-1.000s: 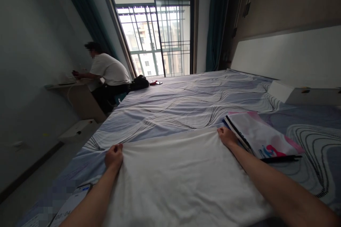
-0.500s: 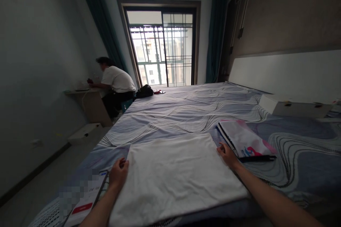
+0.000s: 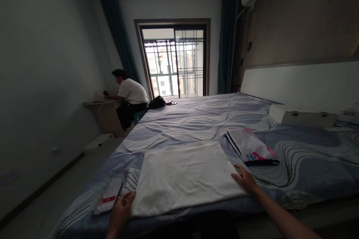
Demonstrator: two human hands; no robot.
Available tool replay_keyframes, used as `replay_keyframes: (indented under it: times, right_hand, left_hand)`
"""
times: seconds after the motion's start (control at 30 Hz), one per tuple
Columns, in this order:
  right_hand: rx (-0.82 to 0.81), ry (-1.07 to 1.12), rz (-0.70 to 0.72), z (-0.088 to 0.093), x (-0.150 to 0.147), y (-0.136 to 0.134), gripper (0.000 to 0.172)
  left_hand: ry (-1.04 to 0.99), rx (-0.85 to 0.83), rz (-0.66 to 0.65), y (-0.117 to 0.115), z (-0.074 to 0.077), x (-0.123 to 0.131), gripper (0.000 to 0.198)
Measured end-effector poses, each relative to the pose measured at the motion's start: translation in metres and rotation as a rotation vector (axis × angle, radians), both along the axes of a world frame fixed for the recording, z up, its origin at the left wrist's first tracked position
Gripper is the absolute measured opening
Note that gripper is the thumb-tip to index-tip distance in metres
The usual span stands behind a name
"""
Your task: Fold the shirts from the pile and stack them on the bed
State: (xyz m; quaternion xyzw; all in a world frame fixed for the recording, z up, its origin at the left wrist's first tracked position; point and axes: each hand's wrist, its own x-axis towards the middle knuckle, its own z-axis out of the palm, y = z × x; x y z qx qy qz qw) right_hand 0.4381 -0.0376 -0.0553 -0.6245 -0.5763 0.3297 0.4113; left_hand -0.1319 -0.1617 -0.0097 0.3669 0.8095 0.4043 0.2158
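Observation:
A white piece of cloth (image 3: 185, 179), folded into a broad flat rectangle, lies on the near part of the bed. My left hand (image 3: 122, 204) is at its lower left corner, fingers slightly bent and apart, with the tips by the edge. On the other side, my right hand (image 3: 245, 180) rests against the right edge, fingers spread and holding nothing. Faint wrinkles run across the cloth. Just left of my left hand lies a flat white packet with a red label (image 3: 108, 198), partly blurred out.
A folded pink and white plastic bag (image 3: 252, 145) lies beyond my right hand. Farther right stands a white box (image 3: 303, 116) near the headboard (image 3: 303, 82). A person (image 3: 131, 91) sits at a small desk (image 3: 110, 117) at the far left. A black bag (image 3: 157, 102) lies by the bed's far edge.
Both my hands have slid toward me along the cloth's side edges, from its upper part to near its lower corners. The view has tilted up. The cloth keeps its folded shape.

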Motion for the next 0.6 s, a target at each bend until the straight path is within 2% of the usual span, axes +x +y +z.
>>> replay_keyframes:
  times: [0.17, 0.27, 0.37, 0.43, 0.53, 0.6]
  right_hand:
    - [-0.013, 0.066, 0.014, -0.003, 0.005, -0.014, 0.067]
    - [-0.049, 0.045, 0.049, -0.001, 0.007, -0.024, 0.056]
    - [-0.006, -0.002, 0.067, 0.002, 0.007, -0.031, 0.049]
    - [0.012, 0.007, 0.057, 0.004, 0.006, -0.032, 0.049]
    - [0.050, 0.025, 0.043, 0.005, 0.004, -0.032, 0.046]
    - [0.069, -0.016, -0.014, 0.005, 0.002, -0.031, 0.045]
  left_hand:
    - [-0.147, 0.036, -0.063, -0.012, 0.011, 0.018, 0.062]
    - [-0.149, 0.077, 0.038, -0.015, 0.015, 0.024, 0.056]
    - [-0.146, 0.076, 0.124, -0.015, 0.016, 0.026, 0.054]
    - [-0.106, 0.035, 0.090, -0.016, 0.017, 0.027, 0.052]
    - [0.015, -0.014, -0.048, -0.016, 0.016, 0.029, 0.047]
    - [0.089, -0.013, -0.060, -0.017, 0.014, 0.029, 0.046]
